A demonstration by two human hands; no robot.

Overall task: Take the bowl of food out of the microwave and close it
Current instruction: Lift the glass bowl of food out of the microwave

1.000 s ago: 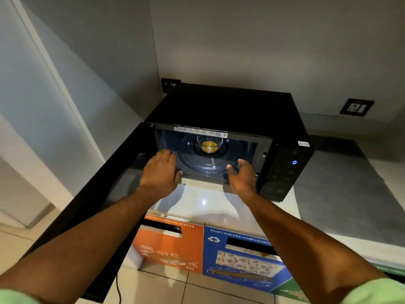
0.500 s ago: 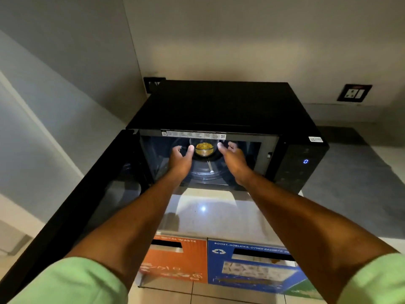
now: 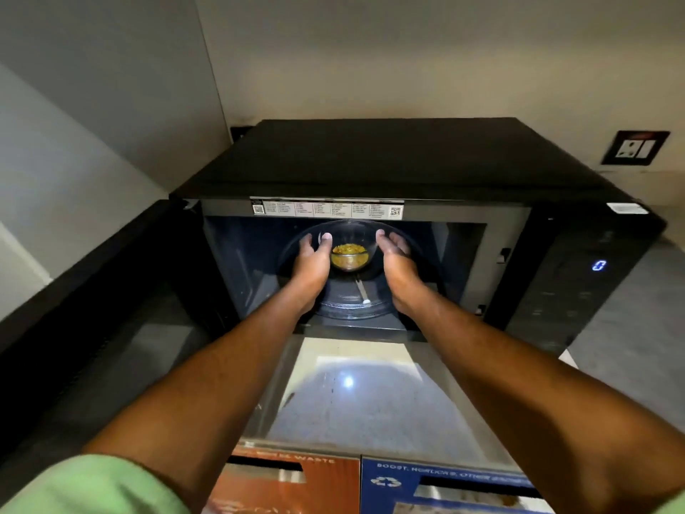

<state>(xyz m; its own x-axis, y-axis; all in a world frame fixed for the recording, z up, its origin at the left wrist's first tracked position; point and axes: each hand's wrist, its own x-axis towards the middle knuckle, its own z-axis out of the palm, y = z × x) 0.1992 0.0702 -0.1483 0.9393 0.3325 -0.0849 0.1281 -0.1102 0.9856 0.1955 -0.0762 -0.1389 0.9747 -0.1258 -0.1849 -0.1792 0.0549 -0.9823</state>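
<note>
Sleeves: green cuffs (image 3: 92,487) at the bottom corners, cut off by the frame; nothing of the person beyond the forearms shows.
Bins: an orange box (image 3: 285,484) and a blue box (image 3: 444,487) below the bench's front edge, lettering only partly legible.
Bench: pale glossy top (image 3: 352,395), bare in front of the oven, with a lamp glare on it.
Door: microwave door (image 3: 92,328) swung fully open to the left, dark, its inner face hard to read.
Left hand: left hand (image 3: 311,265) inside the cavity, fingers spread and curved against the bowl's left wall.
Right hand: right hand (image 3: 396,261) likewise cupped on the bowl's right wall; whether either palm presses firmly I cannot tell.
Bowl: clear glass bowl (image 3: 350,255) at mid-cavity above the turntable (image 3: 352,302), yellow food (image 3: 348,250) in its bottom.
Handling: rigid, smooth, breakable, probably hot; judged moderately heavy. Hold both sides under the rim and keep it level.
Hidden: the bowl's rim blends into the dark cavity; whether it is resting or lifted is unclear.
Microwave: black microwave (image 3: 389,157) at the bench's back, display (image 3: 598,265) reading zero.
</note>
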